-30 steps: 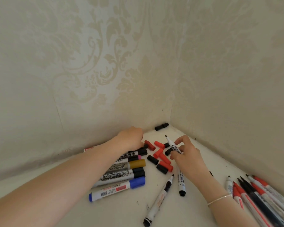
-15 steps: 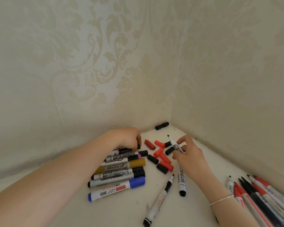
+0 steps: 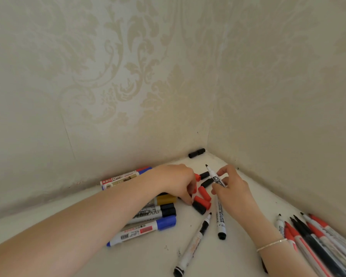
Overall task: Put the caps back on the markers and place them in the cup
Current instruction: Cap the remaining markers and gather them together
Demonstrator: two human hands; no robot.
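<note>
Markers and their loose caps lie scattered in the corner of the white table (image 3: 128, 260), and no cup is in view, so the job looks barely begun. The right hand (image 3: 231, 188) pinches an uncapped black marker (image 3: 215, 177), tip raised toward the corner. The left hand (image 3: 174, 180) reaches with curled fingers into the pile of loose red and black caps (image 3: 203, 198); whether it has one pinched I cannot tell. Just beside the left wrist sits a row of thick capped markers, the nearest a blue-capped marker (image 3: 142, 229). Two more uncapped black markers (image 3: 194, 244) lie in front of the right hand. At the right edge, a bunch of thin uncapped red and black markers (image 3: 316, 238) waits. One black cap (image 3: 196, 153) rests alone against the wall. By my judgement nearly all the capping remains.
</note>
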